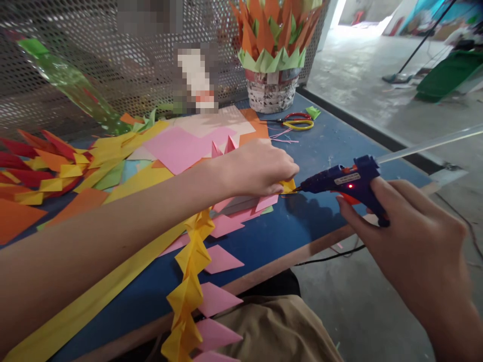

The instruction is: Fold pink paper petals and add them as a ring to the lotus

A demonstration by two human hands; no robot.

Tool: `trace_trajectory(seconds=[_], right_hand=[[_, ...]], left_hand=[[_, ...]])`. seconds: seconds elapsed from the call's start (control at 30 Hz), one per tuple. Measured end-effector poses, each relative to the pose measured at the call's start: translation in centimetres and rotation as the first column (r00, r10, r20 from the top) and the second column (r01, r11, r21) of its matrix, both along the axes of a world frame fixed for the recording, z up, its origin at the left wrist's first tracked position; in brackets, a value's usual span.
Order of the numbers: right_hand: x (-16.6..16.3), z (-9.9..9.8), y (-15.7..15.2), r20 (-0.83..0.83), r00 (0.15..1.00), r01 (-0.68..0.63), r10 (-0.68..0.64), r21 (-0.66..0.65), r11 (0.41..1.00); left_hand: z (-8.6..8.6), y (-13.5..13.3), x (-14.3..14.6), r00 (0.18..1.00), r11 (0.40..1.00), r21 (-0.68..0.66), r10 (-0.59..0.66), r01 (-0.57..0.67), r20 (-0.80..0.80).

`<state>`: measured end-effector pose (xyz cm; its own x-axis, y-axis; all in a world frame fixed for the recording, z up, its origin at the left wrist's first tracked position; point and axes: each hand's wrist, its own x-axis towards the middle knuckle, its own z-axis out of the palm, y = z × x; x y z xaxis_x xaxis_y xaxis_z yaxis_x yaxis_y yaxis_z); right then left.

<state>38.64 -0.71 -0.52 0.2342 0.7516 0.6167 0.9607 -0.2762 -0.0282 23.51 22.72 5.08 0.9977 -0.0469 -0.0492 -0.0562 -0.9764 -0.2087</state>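
Note:
In my right hand [407,226] is a blue hot glue gun [339,178] with a red light lit and a clear glue stick out of its back. Its nozzle points left and meets a small yellow folded paper piece [289,186]. My left hand [260,168] is closed, pinching that piece at the table's right side. Under my left forearm a garland of yellow folded paper [192,251] with pink points [222,259] hangs over the table edge toward my lap. Pink paper and a grey strip lie partly hidden beneath my left hand.
Scissors [298,122] with red and yellow handles lie farther back. A basket [271,93] with orange and green paper points stands behind them. Coloured paper sheets [177,143], red and yellow folded pieces [41,166] and a green plastic bottle [71,83] occupy the left, before a perforated metal panel [151,65].

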Motion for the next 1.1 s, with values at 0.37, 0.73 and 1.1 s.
trace_trajectory(seconds=[0.37, 0.73, 1.1], right_hand=[[0.3, 0.1, -0.2, 0.095, 0.993, -0.079, 0.072, 0.079, 0.994], [2.3, 0.8, -0.4, 0.034, 0.975, 0.22, -0.221, 0.052, 0.974], [7.7, -0.5, 7.4, -0.154, 0.947, 0.25, -0.281, -0.193, 0.949]], left_hand=[[0.1, 0.0, 0.1, 1.0, 1.0, 0.012, 0.003, -0.003, -0.005], [-0.1, -0.1, 0.0, 1.0, 1.0, 0.014, -0.011, 0.011, 0.002], [-0.1, -0.1, -0.7, 0.997, 0.997, 0.018, -0.072, 0.071, 0.019]])
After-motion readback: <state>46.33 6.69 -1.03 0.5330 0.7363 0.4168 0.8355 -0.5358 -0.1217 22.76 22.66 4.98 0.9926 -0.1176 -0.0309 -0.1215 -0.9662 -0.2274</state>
